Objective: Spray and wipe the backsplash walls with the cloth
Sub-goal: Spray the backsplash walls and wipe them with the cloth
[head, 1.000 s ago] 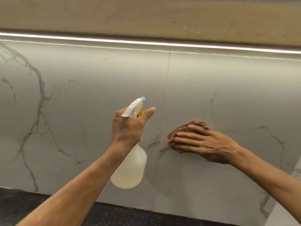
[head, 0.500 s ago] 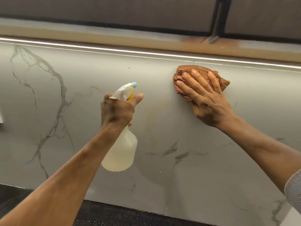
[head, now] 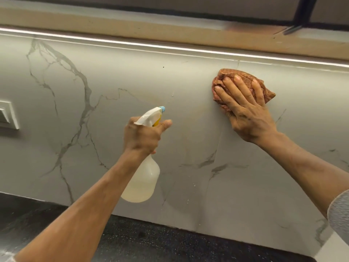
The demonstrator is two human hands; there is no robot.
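The backsplash wall (head: 117, 76) is grey marble-look tile with dark veins. My right hand (head: 245, 110) presses a crumpled orange-brown cloth (head: 221, 78) flat against the wall near its top, fingers straight and spread. My left hand (head: 141, 137) grips the neck of a translucent spray bottle (head: 141, 180) with a white trigger head and blue nozzle (head: 162, 109), held in front of the wall at mid height, left of the cloth. A few small droplets show on the tile below the bottle.
A lit light strip (head: 170, 47) runs along the wall's top under a wooden cabinet edge (head: 132, 25). A white switch plate (head: 7, 115) sits at the far left. The dark speckled countertop (head: 151, 241) lies below.
My right hand moved the cloth from mid wall up to near the light strip. The view shifted, and the left hand with the bottle stayed roughly steady.
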